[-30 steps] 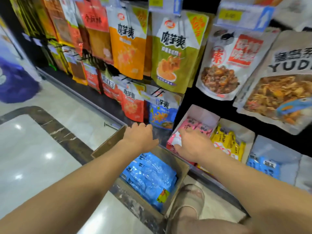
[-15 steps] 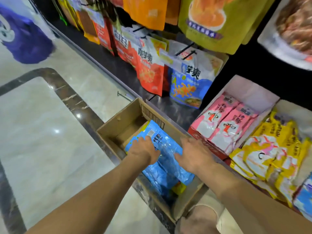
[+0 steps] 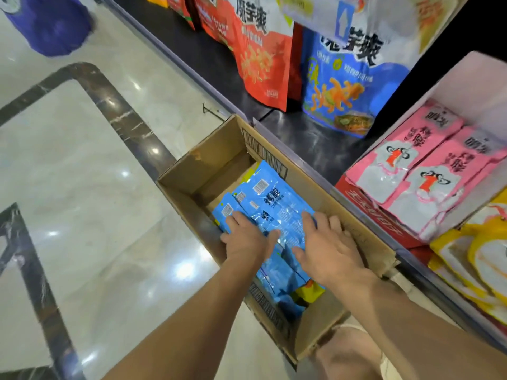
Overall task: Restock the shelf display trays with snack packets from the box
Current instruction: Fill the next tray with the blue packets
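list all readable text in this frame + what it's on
"魔芋爽", top character cut off: red hanging snack bag.
"魔芋爽", first character partly covered: blue hanging snack bag.
"烤脖": top blue snack packet in the brown cardboard box.
"烤脖": pink snack packets in the white display tray.
Barcodes, box print, red tray front, shelf tag: too small or blurred.

Matt cardboard box (image 3: 208,163); glossy plastic packets (image 3: 277,207); polished stone floor (image 3: 82,165).
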`<state>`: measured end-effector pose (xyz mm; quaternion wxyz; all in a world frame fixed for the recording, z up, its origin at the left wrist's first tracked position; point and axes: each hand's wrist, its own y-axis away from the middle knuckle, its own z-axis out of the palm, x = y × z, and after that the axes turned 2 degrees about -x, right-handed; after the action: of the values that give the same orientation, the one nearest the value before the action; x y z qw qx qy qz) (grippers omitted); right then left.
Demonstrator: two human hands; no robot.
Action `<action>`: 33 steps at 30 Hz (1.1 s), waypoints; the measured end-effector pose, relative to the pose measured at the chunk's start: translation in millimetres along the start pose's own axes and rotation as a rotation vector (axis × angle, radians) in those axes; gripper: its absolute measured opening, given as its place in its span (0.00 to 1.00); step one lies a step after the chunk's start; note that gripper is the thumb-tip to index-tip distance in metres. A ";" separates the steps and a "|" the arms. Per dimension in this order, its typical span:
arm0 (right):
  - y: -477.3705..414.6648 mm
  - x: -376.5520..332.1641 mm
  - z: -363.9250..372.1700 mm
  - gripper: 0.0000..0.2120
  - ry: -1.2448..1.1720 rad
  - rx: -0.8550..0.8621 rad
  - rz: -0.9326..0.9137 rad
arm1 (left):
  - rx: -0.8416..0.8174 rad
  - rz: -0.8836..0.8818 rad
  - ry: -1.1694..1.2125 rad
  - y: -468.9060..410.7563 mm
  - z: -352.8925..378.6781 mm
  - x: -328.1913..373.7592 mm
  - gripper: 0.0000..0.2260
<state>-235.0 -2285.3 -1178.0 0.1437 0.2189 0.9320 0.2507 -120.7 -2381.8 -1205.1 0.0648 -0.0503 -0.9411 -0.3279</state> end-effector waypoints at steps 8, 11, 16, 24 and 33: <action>-11.1 -10.2 7.0 0.30 0.028 -0.012 0.073 | 0.084 -0.051 0.142 1.2 23.8 3.3 0.43; -8.9 -11.3 6.4 0.26 -0.021 -0.009 0.076 | 0.121 -0.038 0.226 5.0 26.2 1.5 0.36; -6.0 -5.7 3.9 0.23 -0.053 0.026 0.079 | 0.181 -0.054 0.309 8.2 21.3 0.9 0.27; 4.5 3.5 -0.4 0.21 -0.235 0.093 0.066 | 0.216 -0.049 0.413 14.3 7.2 -5.2 0.24; 7.6 19.4 -15.1 0.06 -0.755 0.107 0.090 | 0.096 -0.189 0.448 23.8 -22.6 -10.2 0.13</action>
<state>-254.9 -2276.2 -1164.5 0.4540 0.3437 0.8148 0.1093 -105.3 -2377.8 -1174.6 0.2435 0.1151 -0.9182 -0.2905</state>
